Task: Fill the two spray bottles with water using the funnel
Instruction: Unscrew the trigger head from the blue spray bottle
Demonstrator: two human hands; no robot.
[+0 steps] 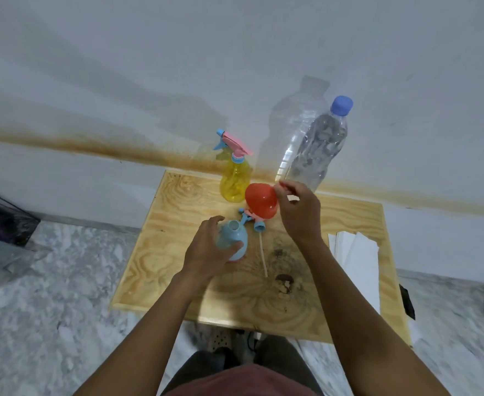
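My left hand (209, 250) grips the light blue spray bottle (235, 238), which stands on the wooden table (349, 218) with its neck open. Its pink and blue spray head (253, 221) with a white tube lies on the table just behind and to the right. My right hand (300, 210) holds the red funnel (260, 201) by its rim, in the air above the spray head. The yellow spray bottle (235, 178) stands at the back with its spray head on. A large clear water bottle (318, 144) with a blue cap stands at the back right.
White paper sheets (355, 252) lie at the table's right edge. The small table stands against a stained white wall over a marble floor. A dark knot and stains mark the tabletop near the front. A dark bag (3, 221) sits at the far left.
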